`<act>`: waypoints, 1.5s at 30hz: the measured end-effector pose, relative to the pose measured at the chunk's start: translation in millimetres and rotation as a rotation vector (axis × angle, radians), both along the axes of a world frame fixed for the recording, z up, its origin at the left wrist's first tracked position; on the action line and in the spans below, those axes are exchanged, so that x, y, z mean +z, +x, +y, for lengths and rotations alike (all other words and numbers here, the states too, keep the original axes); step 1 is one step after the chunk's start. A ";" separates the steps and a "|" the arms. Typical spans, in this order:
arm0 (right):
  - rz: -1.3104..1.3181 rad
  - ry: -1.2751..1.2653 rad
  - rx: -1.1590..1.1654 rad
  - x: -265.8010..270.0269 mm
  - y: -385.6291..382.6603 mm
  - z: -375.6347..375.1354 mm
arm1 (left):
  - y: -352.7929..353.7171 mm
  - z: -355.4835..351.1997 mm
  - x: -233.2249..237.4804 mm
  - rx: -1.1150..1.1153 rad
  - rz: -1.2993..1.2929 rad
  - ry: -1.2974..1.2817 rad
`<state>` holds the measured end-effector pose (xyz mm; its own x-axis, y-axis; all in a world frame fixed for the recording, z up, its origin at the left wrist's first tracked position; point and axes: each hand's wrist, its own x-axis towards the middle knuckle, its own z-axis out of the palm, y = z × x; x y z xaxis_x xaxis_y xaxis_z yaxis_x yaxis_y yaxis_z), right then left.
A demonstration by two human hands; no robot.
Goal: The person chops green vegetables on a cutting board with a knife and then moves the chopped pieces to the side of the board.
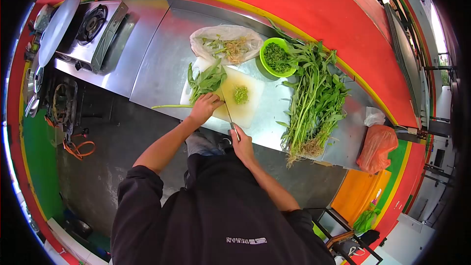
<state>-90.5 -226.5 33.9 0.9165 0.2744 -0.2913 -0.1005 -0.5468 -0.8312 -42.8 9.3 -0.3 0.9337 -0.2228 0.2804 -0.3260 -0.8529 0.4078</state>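
Observation:
My left hand (206, 107) is closed on the stems of some leafy greens (208, 79) at the left part of a white cutting board (252, 105). One long pale stem sticks out to the left from under the hand. My right hand (242, 143) grips the handle of a knife (227, 109), whose blade points away from me over the board, close beside my left fingertips. A small heap of chopped green stems (241, 94) lies on the board right of the blade. Behind the board's right corner stands a green bowl (277, 57) of chopped greens.
A plastic bag (225, 44) with rooty trimmings lies behind the board. A large pile of long greens with roots (316, 98) covers the counter to the right. Further right hangs a red plastic bag (378, 148). A gas stove (92, 32) stands at the left.

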 end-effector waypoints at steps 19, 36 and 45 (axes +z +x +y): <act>-0.051 -0.048 -0.099 3.2 4.3 -28.6 | 2.7 -11.3 -7.0 -0.017 -0.001 -0.086; -0.029 -0.044 -0.045 10.9 -11.1 -22.7 | 9.2 -11.6 -3.6 -0.075 -0.003 -0.045; -0.045 -0.046 -0.046 -0.2 -7.5 -14.7 | 7.2 -11.7 -3.8 -0.030 -0.005 -0.014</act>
<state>-98.0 -241.2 33.8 0.9403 0.2188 -0.2607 -0.0894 -0.5803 -0.8095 -35.7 -2.4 -4.1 0.9253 -0.2464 0.2881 -0.3531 -0.8370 0.4182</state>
